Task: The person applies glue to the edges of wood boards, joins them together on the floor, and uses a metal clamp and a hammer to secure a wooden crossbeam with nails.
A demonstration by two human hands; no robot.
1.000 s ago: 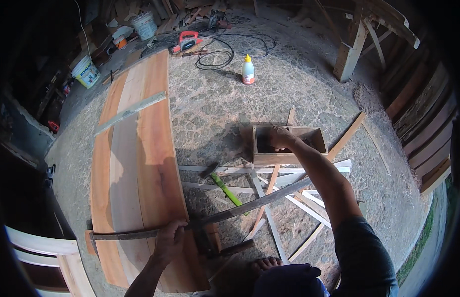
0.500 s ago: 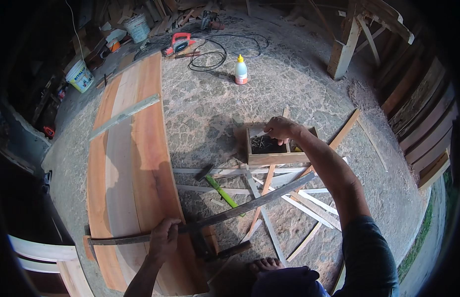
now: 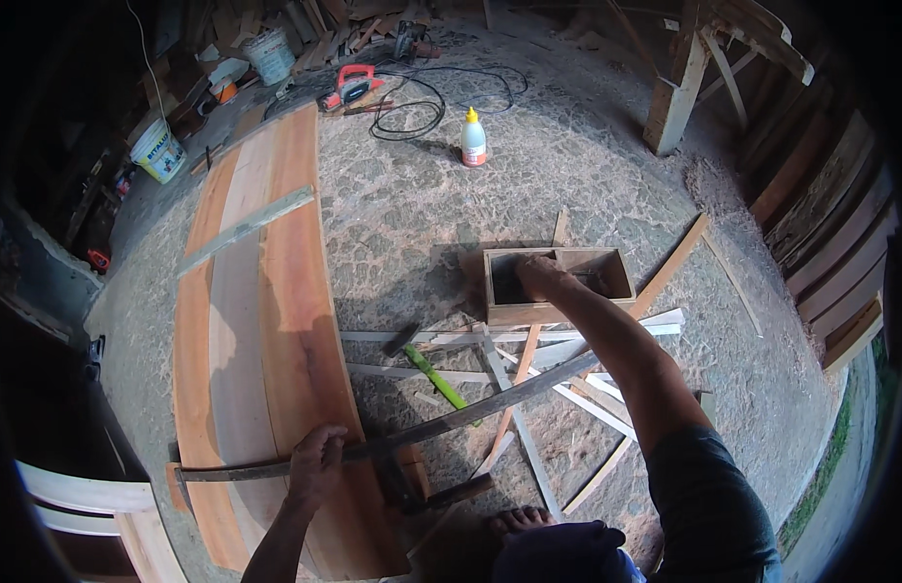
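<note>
My left hand (image 3: pixel 317 462) presses down on a long grey wooden strip (image 3: pixel 441 426) that lies across the near end of a wide reddish plank (image 3: pixel 276 321). My right hand (image 3: pixel 538 274) reaches into a small open wooden box (image 3: pixel 556 313) on the stone floor, fingers down inside its dark left compartment; what they touch is hidden. A hammer with a green handle (image 3: pixel 436 375) lies between the plank and the box, among several thin wooden slats (image 3: pixel 567 340).
A glue bottle (image 3: pixel 473 138) stands beyond the box. A red power tool (image 3: pixel 350 87) with a black cable, white buckets (image 3: pixel 159 151) and scrap wood sit at the far edge. A wooden post (image 3: pixel 676 97) rises at right. My bare foot (image 3: pixel 517 523) is below.
My right hand has dipped from the box's rim down into its left compartment. My left hand stays on the grey strip.
</note>
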